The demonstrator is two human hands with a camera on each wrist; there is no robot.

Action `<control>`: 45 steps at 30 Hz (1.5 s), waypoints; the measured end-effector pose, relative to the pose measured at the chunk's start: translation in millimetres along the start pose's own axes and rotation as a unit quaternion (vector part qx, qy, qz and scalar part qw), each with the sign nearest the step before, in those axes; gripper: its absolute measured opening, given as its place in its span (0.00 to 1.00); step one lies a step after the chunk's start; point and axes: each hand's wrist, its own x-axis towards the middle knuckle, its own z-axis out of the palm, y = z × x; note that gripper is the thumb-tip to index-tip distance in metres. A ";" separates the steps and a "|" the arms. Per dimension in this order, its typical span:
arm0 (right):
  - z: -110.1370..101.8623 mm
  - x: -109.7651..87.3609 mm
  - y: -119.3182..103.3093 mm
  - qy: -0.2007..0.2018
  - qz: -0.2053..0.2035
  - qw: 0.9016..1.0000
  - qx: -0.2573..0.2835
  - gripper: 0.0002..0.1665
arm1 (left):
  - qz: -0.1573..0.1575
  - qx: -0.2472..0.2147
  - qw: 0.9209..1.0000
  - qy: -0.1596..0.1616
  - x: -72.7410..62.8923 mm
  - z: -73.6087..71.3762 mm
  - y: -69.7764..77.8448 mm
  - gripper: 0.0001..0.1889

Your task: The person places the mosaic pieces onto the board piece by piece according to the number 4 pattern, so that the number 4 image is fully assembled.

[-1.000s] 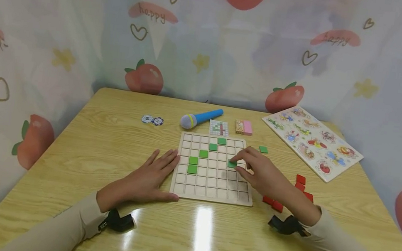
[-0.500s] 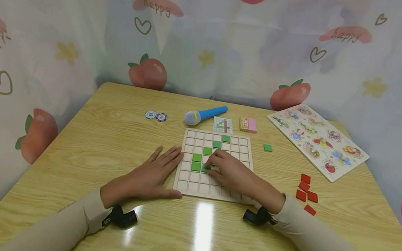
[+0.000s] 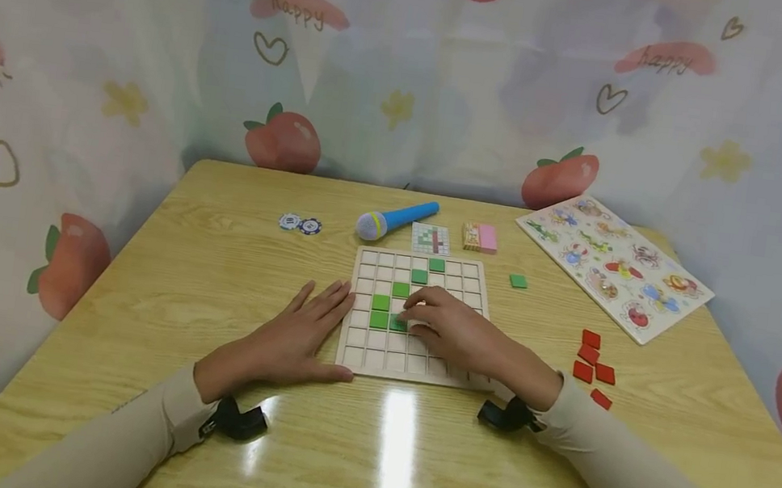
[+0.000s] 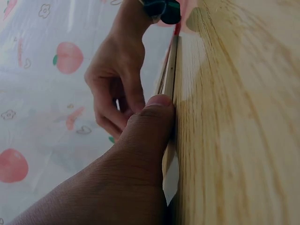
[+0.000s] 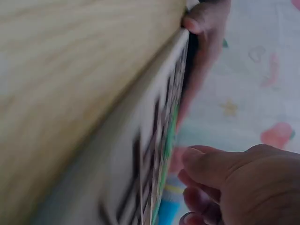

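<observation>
A light wooden grid board (image 3: 355, 360) lies on the table in front of me, with several green tiles (image 3: 380, 303) in its cells. My left hand (image 3: 291, 338) rests with fingers spread at the board's left edge, its thumb along the near left corner. My right hand (image 3: 457, 329) is over the board's middle. Its curled fingertips hold a green tile (image 3: 396, 323) at a cell right of the lower left green tile. In the right wrist view the right thumb and fingers (image 5: 206, 166) are bent close to the board's face; that tile is not distinct there.
Several red tiles (image 3: 586, 354) and a single green tile (image 3: 518, 282) lie to the right. Behind the board are a blue toy microphone (image 3: 397, 219), a pattern card (image 3: 430, 239), a pink box (image 3: 481, 238) and two poker chips (image 3: 300, 224). An insect puzzle board (image 3: 616, 263) lies back right.
My right hand has carried the green tile leftward from the board's right side to the cell beside the lower left green tile. The left hand stays at the board's edge.
</observation>
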 end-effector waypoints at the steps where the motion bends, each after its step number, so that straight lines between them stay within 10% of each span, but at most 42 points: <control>1: -5.2 -4.6 5.3 0.011 0.007 1.000 0.008 0.15 | -0.001 -0.002 1.000 -0.001 -0.3 0.0 -0.1 0.64; 9: -46.1 -61.6 73.1 0.154 0.192 0.967 0.063 0.14 | -0.006 -0.002 1.000 0.001 -5.0 -0.8 -1.5 0.64; 18: -49.7 -82.5 117.2 0.151 0.312 0.932 0.105 0.21 | -0.005 0.004 1.000 0.010 -9.5 1.0 -4.7 0.65; 32: -39.0 -74.0 133.7 0.098 0.228 0.969 0.005 0.20 | -0.002 0.007 1.000 0.009 -6.7 1.7 0.9 0.65; 45: -56.2 -65.5 105.6 0.082 0.197 0.977 0.014 0.12 | 0.003 0.009 1.000 0.000 0.0 1.8 -0.6 0.64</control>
